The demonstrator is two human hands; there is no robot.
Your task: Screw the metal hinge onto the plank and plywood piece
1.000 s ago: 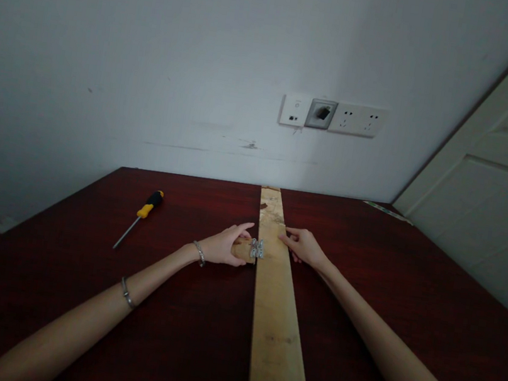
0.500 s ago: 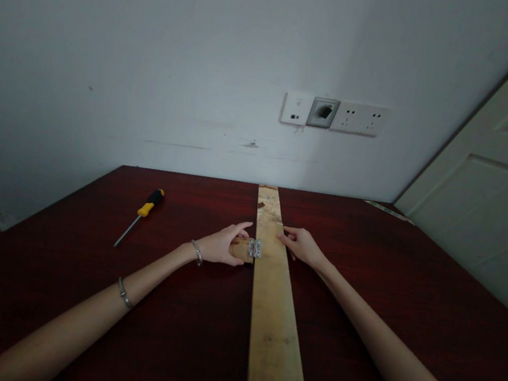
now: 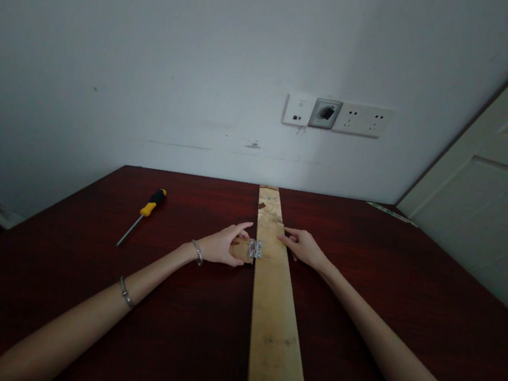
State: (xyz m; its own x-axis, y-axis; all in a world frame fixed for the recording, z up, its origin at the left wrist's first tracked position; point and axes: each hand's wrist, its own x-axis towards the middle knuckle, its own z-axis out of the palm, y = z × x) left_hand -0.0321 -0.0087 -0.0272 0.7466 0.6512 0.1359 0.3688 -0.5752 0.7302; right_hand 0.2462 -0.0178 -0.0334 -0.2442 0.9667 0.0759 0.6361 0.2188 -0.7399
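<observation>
Left hand grips a wood block, right hand pinches the board alongside | Board reaches the back edge of the surface, hinge bridging board and block | Uneven push from either hand could skew the pieces, twisting the hinge

Two silver-toned ornaments circle the bare left arm: a textured, chain-like bracelet at the wrist and a slim bangle farther up. The right arm is bare along its visible length.
</observation>
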